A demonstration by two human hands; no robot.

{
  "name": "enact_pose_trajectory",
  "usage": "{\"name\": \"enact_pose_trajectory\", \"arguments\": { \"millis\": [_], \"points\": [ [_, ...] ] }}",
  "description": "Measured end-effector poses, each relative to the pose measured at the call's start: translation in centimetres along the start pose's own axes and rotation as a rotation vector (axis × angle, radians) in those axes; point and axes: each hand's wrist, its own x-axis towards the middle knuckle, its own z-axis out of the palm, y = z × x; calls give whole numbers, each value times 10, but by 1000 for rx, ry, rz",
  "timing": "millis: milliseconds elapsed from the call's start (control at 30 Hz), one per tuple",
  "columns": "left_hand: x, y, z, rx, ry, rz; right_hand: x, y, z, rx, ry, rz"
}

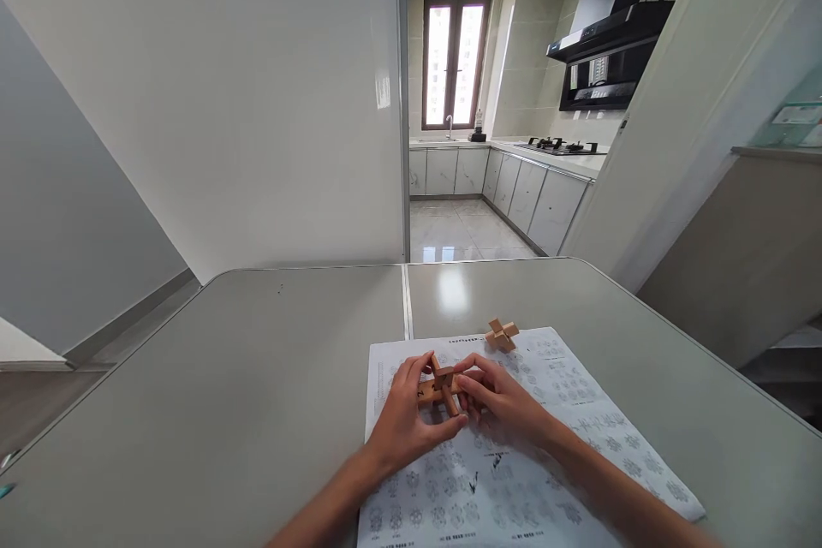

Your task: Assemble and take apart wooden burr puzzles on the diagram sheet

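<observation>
Between my two hands is a wooden burr puzzle [442, 378], made of interlocking brown pieces, one marked with a dark figure. My left hand [408, 419] is closed round its left side, the thumb reaching along its near edge and the index finger at the top. From the right, my right hand [494, 390] pinches the puzzle's right end; some of its fingertips are hidden behind the wood. Both hands are over a printed sheet [597, 385] covered with small puzzle diagrams. A second, lighter wooden burr puzzle [501, 335] sits on the sheet's far edge, beyond my right hand.
The grey table [257, 394] has a pale seam [407, 300] running away from me. Past its far edge stand a white wall panel [288, 103] and a doorway into a kitchen with cabinets [527, 188], a gas hob [558, 145] and a range hood [610, 34].
</observation>
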Motion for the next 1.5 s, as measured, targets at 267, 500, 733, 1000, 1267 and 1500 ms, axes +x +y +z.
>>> {"name": "enact_pose_trajectory", "arguments": {
  "millis": [267, 500, 733, 1000, 1267, 1500],
  "points": [
    [2, -1, 1, 32, 32, 23, 1, -4, -5, -58, -7, 21],
    [2, -5, 0, 109, -22, 22, 3, 0, -8, -68, -69, 49],
    [0, -11, 1, 140, -43, 52, 2, 2, -10, -82, -82, 59],
    [0, -12, 1, 80, -63, 37, 0, -1, -6, -86, -162, 40],
    [2, -11, 1, 253, -55, 73, -2, 3, 0, -93, -165, 17],
    [-1, -12, -1, 134, -137, 47, -2, 7, 0, -127, -82, 58]
  ]
}}
